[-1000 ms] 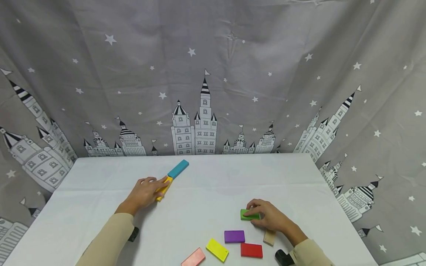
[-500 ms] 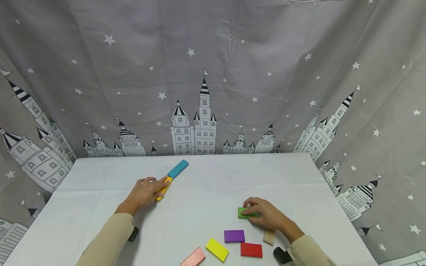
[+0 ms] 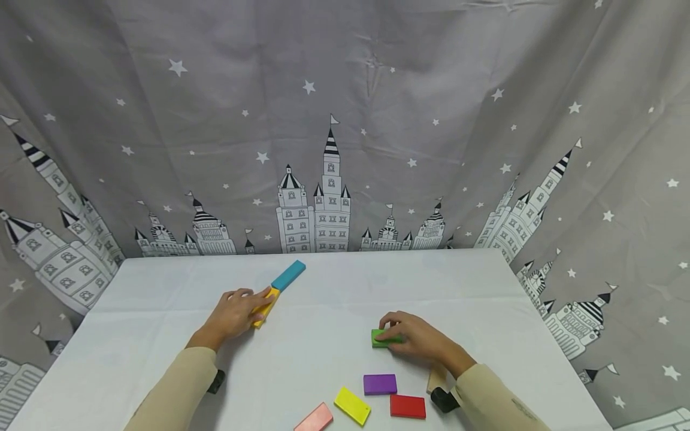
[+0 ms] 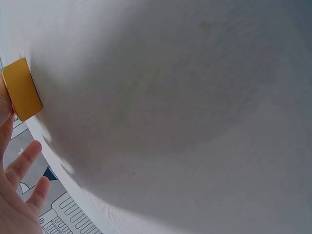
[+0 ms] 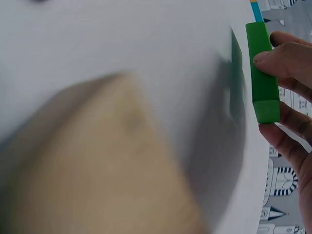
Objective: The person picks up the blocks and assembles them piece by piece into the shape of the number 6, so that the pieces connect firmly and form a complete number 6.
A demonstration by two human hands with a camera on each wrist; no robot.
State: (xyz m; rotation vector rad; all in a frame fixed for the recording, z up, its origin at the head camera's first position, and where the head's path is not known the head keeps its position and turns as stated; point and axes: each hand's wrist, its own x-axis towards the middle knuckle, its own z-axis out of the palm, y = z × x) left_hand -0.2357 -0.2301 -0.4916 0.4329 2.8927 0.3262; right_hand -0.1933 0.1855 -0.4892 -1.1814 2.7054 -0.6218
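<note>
In the head view my left hand (image 3: pixel 232 314) holds an orange-yellow block (image 3: pixel 260 324) on the white table. Its far end meets the near end of a blue block (image 3: pixel 288 276), the two forming a slanted line. The left wrist view shows one end of the orange-yellow block (image 4: pixel 22 89) at my fingers, two other fingers spread apart. On the other side, my right hand (image 3: pixel 417 339) pinches a green block (image 3: pixel 378 340) between thumb and fingers. In the right wrist view the green block (image 5: pixel 263 83) hangs a little over the table, its shadow beside it.
Purple (image 3: pixel 380 384), red (image 3: pixel 407 406), yellow (image 3: pixel 352 406) and pink (image 3: pixel 314 418) blocks lie flat near the front. A plain wooden block (image 3: pixel 435 378) lies partly under my right wrist, looming blurred in the right wrist view. A grey castle-print curtain (image 3: pixel 377 149) stands behind the table.
My right hand has carried the green block leftward and slightly away from me. My left hand, the orange-yellow block and the blue block stay where they were.
</note>
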